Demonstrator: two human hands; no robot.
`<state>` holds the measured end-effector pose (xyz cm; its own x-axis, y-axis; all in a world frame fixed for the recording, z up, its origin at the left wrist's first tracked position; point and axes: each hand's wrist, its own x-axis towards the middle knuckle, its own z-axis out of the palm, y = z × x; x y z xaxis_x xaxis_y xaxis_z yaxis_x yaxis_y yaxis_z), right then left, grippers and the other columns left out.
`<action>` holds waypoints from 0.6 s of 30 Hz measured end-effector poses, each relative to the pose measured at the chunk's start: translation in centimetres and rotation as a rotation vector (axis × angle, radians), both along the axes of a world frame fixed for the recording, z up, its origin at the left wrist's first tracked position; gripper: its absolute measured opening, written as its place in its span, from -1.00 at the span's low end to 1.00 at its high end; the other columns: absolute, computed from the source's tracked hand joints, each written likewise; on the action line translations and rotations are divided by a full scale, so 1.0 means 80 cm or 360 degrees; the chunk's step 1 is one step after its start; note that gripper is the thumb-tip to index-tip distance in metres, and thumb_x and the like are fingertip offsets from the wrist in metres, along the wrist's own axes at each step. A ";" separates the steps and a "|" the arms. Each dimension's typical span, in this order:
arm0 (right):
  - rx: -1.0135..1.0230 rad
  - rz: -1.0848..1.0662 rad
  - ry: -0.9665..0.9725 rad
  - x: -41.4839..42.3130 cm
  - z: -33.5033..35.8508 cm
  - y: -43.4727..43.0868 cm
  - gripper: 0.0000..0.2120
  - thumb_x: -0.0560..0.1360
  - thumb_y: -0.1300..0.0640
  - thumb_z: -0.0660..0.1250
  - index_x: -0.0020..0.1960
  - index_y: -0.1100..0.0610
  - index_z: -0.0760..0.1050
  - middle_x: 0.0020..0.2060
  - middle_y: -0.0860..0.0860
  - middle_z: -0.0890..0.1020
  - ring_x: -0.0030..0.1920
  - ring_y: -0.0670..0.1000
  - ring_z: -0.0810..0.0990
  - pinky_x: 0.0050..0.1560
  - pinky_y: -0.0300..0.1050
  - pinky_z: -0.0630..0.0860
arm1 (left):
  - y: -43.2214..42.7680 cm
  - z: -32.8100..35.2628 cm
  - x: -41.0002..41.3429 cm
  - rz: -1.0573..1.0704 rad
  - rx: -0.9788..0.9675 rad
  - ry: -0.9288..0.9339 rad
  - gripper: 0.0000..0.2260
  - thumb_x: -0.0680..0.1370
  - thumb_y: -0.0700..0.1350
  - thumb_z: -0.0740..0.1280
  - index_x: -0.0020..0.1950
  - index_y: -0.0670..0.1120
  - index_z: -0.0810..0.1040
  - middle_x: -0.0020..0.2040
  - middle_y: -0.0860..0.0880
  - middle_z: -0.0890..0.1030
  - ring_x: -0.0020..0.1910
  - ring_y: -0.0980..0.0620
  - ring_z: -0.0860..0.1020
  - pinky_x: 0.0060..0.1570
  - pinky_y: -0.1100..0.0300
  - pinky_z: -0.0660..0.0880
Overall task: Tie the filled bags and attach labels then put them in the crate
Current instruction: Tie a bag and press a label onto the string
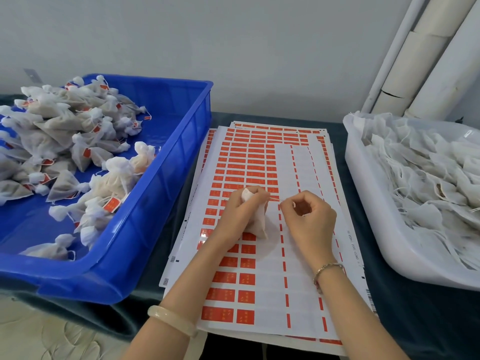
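Above the table [389,320], our left hand [233,211] fingers clamp the bag [257,224] while our right hand [311,216] pinches the string [274,198], which we should pull snug.

A dark table [405,307] held a blue crate [145,193] at the left, sticker sheets [262,255] in the middle, and a white bin [368,203] at the right.

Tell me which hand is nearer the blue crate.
Left. The left hand, gripping a bag, sits just right of the blue crate; the right hand, pinching its string, is farther right, toward the white tub.
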<state>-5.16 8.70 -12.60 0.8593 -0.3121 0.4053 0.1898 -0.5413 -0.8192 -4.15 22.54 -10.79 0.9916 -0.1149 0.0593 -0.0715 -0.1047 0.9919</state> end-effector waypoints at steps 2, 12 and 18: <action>-0.0064 -0.0066 -0.0027 0.002 0.000 -0.002 -0.85 0.45 0.07 0.41 -0.26 0.01 0.49 -0.38 -0.20 0.54 -0.35 -0.13 0.54 -0.32 -0.38 0.37 | -0.002 0.001 -0.002 0.0024 -0.0076 0.0128 -0.62 0.39 0.19 0.27 0.09 0.00 0.51 0.04 -0.01 0.56 0.03 0.02 0.53 -0.05 0.24 0.47; -0.0229 -0.0285 -0.0033 0.007 0.004 -0.012 -0.81 0.47 0.07 0.37 -0.28 0.07 0.45 -0.41 -0.05 0.52 -0.39 -0.05 0.45 -0.27 -0.14 0.47 | 0.001 -0.003 -0.003 0.0171 -0.0281 0.0302 -0.69 0.65 0.03 0.11 0.32 -0.07 0.41 0.18 -0.07 0.52 0.01 0.05 0.52 -0.21 0.43 0.51; -0.0368 -0.0435 -0.0123 0.007 0.004 -0.017 -0.81 0.47 0.08 0.37 -0.26 0.09 0.43 -0.39 -0.05 0.49 -0.40 -0.05 0.40 -0.14 -0.15 0.32 | -0.001 0.000 -0.006 0.0037 -0.0112 0.0135 -0.89 0.64 -0.04 0.15 0.03 0.17 0.40 0.03 0.25 0.40 -0.01 0.20 0.45 -0.20 0.51 0.43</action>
<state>-4.59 7.30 -12.32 0.7209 -0.4184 0.5525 0.0693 -0.7497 -0.6581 -4.67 22.44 -10.78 0.9958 -0.0901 -0.0178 0.0147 -0.0350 0.9993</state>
